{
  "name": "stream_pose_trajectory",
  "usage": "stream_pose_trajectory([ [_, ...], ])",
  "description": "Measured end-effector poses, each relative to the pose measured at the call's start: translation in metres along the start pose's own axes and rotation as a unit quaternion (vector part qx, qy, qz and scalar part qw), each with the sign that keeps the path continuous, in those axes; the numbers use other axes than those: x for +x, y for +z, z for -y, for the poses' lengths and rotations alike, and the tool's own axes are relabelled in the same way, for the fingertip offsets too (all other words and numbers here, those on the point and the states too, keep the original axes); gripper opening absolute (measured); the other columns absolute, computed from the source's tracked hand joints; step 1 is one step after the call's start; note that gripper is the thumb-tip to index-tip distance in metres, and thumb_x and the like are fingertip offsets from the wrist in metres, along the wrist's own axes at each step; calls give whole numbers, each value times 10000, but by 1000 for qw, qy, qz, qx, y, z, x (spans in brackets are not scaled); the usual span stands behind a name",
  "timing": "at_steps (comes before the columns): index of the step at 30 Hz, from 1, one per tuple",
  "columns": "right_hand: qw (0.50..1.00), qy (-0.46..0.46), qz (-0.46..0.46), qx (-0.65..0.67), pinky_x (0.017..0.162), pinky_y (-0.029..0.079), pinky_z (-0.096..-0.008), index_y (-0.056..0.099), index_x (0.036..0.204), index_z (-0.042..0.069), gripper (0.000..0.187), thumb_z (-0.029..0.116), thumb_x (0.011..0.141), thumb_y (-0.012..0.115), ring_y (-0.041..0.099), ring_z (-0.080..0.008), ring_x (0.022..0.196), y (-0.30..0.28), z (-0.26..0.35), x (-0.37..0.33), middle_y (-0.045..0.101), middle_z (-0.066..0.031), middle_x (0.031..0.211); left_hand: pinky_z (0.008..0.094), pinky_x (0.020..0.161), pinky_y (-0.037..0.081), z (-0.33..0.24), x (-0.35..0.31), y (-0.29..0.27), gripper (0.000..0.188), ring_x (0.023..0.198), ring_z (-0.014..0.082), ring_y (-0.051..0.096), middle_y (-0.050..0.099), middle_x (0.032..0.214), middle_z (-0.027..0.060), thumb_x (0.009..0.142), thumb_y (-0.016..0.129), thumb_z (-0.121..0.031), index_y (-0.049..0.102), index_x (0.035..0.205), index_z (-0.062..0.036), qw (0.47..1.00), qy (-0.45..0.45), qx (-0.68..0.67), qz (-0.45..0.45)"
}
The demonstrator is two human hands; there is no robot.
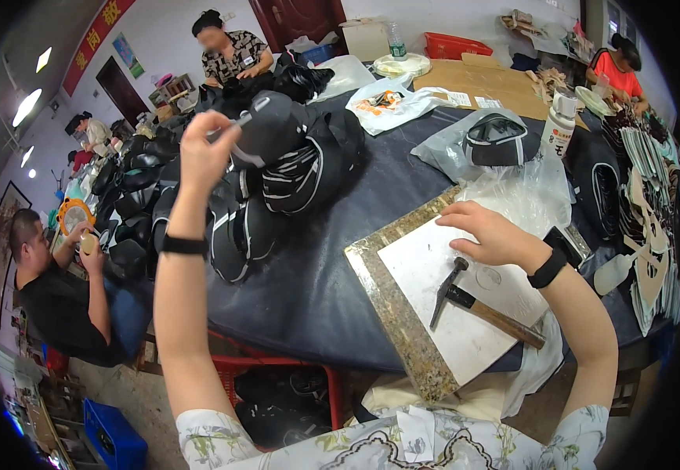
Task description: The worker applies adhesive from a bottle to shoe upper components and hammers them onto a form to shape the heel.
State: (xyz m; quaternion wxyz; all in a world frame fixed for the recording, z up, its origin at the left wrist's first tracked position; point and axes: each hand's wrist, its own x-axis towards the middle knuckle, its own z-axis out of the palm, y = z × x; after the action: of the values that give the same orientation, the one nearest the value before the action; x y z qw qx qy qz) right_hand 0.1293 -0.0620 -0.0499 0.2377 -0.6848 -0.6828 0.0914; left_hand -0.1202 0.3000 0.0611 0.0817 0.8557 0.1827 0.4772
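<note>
My left hand [207, 149] is raised over the pile at the left, thumb and fingers pinched on the edge of a black shoe upper [273, 129], which is slightly blurred. Right below hang more black uppers with pale grey strips [297, 176], stacked on the table. Nothing is in my right hand [493, 233]; its fingers are apart, over the far edge of a white board [442, 270]. Close under that hand lies a hammer [500, 313] with a wooden handle and a dark head. The board rests on a speckled stone slab [426, 360].
Beyond my right hand, clear plastic bags [512, 188] hold another black upper [500, 141], beside a white bottle [561, 117]. Cut pieces [649, 235] are stacked at far right. A red crate [332, 392] stands below the table edge. Other people [58, 290] sit around the table.
</note>
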Motion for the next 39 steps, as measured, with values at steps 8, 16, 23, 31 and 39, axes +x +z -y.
stream_pose_trajectory([
  [8,985,6,19,174,909,459,-352,577,1194,18,368,160,857,621,570,-283,1065,8,32,3,572,-139,1174,204,664,417,3,50,-4,47,715,22,527,601,767,-44,858,667,-92,631,860,-62,955,-76,-251,143],
  [16,838,13,-151,525,1002,394,-323,460,1328,12,538,313,913,625,517,-156,1153,17,61,2,543,-89,1270,208,669,485,-141,8,15,42,735,45,563,671,1030,71,877,626,-28,605,912,-23,919,72,-378,86],
  [23,516,83,-330,786,912,463,-315,588,1121,65,242,77,883,632,604,-145,985,57,102,-34,642,-29,1057,220,649,448,-211,-121,59,88,732,39,533,573,757,-14,899,608,-72,575,863,2,768,-128,-499,380],
  [31,592,112,-419,680,843,487,-269,617,1078,26,225,70,863,670,608,-102,930,90,120,-91,660,-39,1029,322,671,497,-234,-154,51,128,723,229,627,639,797,110,764,697,-66,635,863,-13,898,212,-241,301],
  [39,708,139,-394,569,778,485,-234,628,1038,-27,203,54,857,673,597,-83,874,87,127,-105,665,-58,1005,346,615,479,-246,-157,46,182,708,263,598,618,804,99,700,690,-46,604,859,-19,876,358,-48,318],
])
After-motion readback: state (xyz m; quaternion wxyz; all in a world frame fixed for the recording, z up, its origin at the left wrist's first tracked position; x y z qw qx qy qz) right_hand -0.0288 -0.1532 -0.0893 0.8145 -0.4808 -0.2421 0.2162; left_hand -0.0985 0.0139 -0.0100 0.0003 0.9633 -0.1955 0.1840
